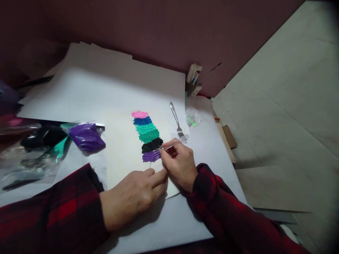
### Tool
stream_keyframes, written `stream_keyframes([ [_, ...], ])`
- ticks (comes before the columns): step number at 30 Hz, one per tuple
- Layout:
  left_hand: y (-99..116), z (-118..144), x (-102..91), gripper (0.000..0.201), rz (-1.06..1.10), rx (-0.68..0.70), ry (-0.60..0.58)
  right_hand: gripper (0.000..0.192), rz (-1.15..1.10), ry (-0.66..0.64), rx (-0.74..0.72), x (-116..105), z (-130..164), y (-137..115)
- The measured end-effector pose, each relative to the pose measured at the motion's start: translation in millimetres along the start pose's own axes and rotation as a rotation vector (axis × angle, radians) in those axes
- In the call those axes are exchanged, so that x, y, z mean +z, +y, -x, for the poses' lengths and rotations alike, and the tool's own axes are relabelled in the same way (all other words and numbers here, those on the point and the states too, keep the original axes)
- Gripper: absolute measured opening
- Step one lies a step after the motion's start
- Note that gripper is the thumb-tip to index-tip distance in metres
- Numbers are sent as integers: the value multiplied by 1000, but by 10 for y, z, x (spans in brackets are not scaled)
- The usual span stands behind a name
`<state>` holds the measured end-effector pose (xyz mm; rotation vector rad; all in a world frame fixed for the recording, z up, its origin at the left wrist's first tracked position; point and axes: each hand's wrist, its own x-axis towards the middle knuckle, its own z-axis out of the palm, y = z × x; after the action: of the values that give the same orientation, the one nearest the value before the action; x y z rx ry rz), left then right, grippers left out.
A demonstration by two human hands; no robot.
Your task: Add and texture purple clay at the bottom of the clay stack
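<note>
A cream sheet [119, 155] carries a column of textured, clay-like bands: pink [140, 114], dark blue [142, 121], turquoise and green [148, 132], black [152, 145] and purple [150, 156]. Between the thumb and fingers of my right hand [180, 162] is a clear plastic tool [174, 142], its near end at the right edge of the purple band. My left hand [137, 188] is closed just below that band, its fingertips close to my right hand. Whatever it may pinch is hidden. A thin line shows on the sheet above its fingers.
Beyond the right hand lies a metal fork [176, 118], near a small clear bag [194, 118] with green bits. Bagged purple clay [87, 137] and black clay [43, 137] sit at left. Large white sheets [106, 77] cover the back. The table's right edge borders the floor.
</note>
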<state>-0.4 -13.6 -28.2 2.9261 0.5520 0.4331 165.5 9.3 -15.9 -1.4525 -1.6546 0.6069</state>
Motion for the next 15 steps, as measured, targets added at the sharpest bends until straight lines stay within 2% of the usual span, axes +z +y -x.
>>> stream_keyframes([
  [15,16,-2,-18,14,9,-12,-15,3,49,74,27,5,1,-6],
])
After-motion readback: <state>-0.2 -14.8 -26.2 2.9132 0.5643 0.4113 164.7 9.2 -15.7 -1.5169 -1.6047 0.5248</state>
